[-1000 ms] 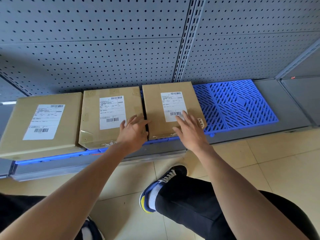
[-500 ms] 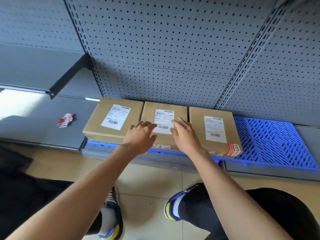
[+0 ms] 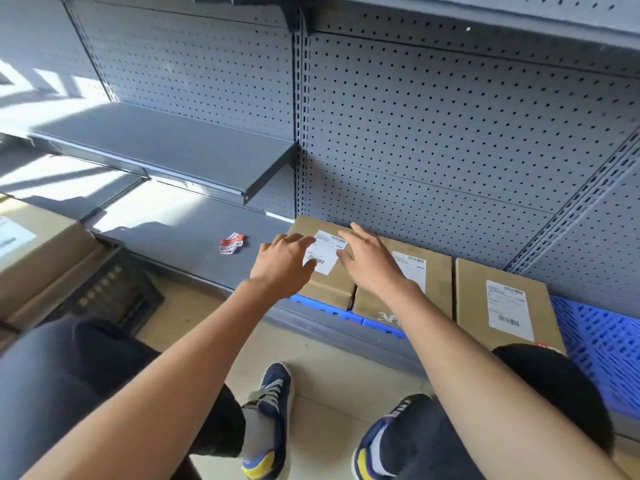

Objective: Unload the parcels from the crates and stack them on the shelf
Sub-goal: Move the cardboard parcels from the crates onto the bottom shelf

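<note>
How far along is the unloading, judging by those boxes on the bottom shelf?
Done: three brown cardboard parcels, left, middle and right, lie in a row on the blue plastic grid mat. In hand: nothing; the left hand and right hand hover open over the left parcel. Left: another cardboard parcel by a dark crate.

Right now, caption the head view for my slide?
Both open hands over the leftmost of three parcels on the shelf.
</note>
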Demonstrator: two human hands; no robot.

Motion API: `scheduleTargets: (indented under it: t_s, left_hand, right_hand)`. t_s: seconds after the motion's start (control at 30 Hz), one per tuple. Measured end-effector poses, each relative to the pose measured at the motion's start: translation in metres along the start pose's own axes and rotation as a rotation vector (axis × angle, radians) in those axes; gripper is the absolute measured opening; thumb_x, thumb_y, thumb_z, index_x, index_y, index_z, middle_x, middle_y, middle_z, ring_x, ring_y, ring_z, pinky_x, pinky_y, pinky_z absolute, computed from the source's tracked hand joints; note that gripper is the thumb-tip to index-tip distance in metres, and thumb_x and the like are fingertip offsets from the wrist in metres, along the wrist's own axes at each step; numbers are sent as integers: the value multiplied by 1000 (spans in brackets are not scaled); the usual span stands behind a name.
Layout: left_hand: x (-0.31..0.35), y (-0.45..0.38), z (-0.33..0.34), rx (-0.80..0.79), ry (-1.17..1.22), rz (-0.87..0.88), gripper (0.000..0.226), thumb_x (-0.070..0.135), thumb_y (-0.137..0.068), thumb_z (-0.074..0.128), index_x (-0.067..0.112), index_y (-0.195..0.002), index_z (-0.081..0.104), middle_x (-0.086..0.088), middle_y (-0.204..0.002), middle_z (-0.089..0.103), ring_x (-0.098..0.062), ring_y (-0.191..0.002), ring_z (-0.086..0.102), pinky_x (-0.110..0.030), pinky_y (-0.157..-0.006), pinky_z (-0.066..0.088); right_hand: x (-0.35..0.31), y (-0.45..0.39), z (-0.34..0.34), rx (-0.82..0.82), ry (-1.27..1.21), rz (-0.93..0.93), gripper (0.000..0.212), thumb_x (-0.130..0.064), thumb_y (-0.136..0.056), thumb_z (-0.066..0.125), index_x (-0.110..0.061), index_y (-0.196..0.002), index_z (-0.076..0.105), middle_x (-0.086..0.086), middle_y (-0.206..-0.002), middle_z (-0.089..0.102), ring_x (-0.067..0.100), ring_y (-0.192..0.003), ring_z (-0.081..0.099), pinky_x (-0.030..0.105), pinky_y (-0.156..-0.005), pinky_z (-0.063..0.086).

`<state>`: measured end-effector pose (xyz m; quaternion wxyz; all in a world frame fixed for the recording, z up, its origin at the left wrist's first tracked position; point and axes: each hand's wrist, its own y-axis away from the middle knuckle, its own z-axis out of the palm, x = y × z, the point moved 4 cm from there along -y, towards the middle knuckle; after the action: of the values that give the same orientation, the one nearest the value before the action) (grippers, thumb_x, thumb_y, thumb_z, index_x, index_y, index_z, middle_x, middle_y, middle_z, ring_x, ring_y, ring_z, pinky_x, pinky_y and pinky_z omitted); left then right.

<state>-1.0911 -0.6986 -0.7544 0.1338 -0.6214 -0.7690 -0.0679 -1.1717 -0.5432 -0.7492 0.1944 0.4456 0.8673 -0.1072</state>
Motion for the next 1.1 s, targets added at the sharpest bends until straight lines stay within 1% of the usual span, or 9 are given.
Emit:
scheduleTargets:
  t_s: [0.07,0.17,0.33,0.57,0.67,0.8,0.93,1.0,1.1]
  left_hand:
    - [-17,9,-14,25,1,-37,51,41,-99,56,27,-148,48,2,-147,54,-26,-136,45,-48,-108,38]
    - [-43,24,-36,73,-8,-111,50,41,-100,55,28,-147,49,3,-148,53,-25,-136,46,-48,-109,37]
    - [-82,54,-70,164,-21,-231,47,40,-100,53,29,-146,50,4,-146,54,-25,-134,47,-47,-105,40]
    - [-131,76,-101,198,-30,-339,52,45,-99,56,29,-148,49,3,-150,52,-26,-137,46,-47,-108,40]
    - [-154,88,-105,197,-22,-374,51,44,-98,56,30,-147,49,4,-151,50,-25,-137,45,-47,-109,40]
    - [-198,114,-111,194,-6,-457,53,42,-98,57,29,-148,48,3,-153,47,-25,-140,42,-47,-110,39]
    - [-248,154,-122,230,10,-547,52,41,-98,56,27,-148,49,3,-151,49,-25,-137,45,-49,-107,43]
    - [-271,177,-131,253,12,-603,52,42,-99,55,27,-148,49,3,-151,50,-26,-137,46,-51,-107,45]
    - [-303,215,-142,284,20,-697,51,43,-99,55,28,-147,49,3,-151,50,-26,-135,48,-51,-106,46]
  right_hand:
    - [-24,-6,2,0,8,-50,47,-32,-104,50,-23,-150,44,2,-162,32,24,-148,29,41,-115,31]
    - [-59,-17,8,-19,11,-137,41,-30,-104,50,-20,-143,52,1,-147,52,26,-134,47,42,-106,43]
    - [-124,-34,21,-39,0,-274,41,-29,-102,55,-22,-142,55,7,-140,60,29,-122,59,41,-101,49]
    - [-186,-48,36,-69,-45,-336,39,-27,-101,54,-21,-140,58,9,-138,61,31,-126,56,42,-103,47]
    - [-206,-53,49,-103,-25,-348,40,-22,-100,58,-19,-140,58,9,-137,63,29,-122,58,37,-100,45]
    - [-246,-60,79,-166,-29,-387,41,-22,-97,59,-21,-138,59,7,-135,64,29,-117,61,38,-98,49]
    - [-304,-61,110,-216,-13,-479,44,-26,-98,59,-23,-142,55,3,-144,57,29,-129,54,41,-108,44]
    - [-338,-58,125,-243,3,-546,45,-26,-100,58,-22,-144,53,3,-148,54,29,-134,50,38,-109,40]
    - [-388,-54,148,-293,-12,-625,45,-27,-100,58,-23,-145,53,4,-148,53,29,-135,49,40,-110,41]
